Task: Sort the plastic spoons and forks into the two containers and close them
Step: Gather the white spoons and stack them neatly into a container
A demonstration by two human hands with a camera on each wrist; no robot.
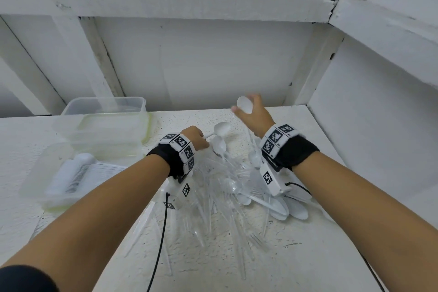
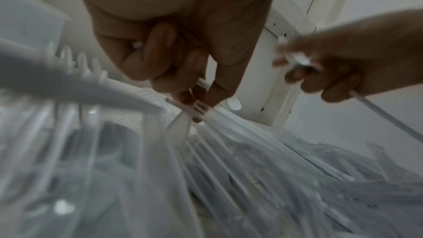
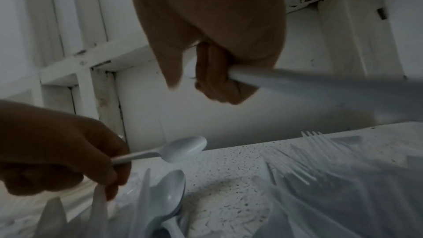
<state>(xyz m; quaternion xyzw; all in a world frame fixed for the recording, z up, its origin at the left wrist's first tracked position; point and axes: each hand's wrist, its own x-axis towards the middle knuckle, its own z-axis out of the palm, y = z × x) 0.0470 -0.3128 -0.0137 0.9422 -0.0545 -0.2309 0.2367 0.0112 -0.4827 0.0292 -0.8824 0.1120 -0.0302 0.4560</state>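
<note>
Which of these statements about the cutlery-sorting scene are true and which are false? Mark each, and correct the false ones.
1. The left hand holds a white spoon by its handle. True.
2. The right hand is empty. False: it grips another white spoon, held up above the table.
3. A loose pile of forks and spoons lies on the table between the forearms. True.
4. Both containers are closed with lids. False: the near container, with stacked cutlery inside, and the far container are open.
5. The containers stand to the person's right. False: they stand to the left.
</note>
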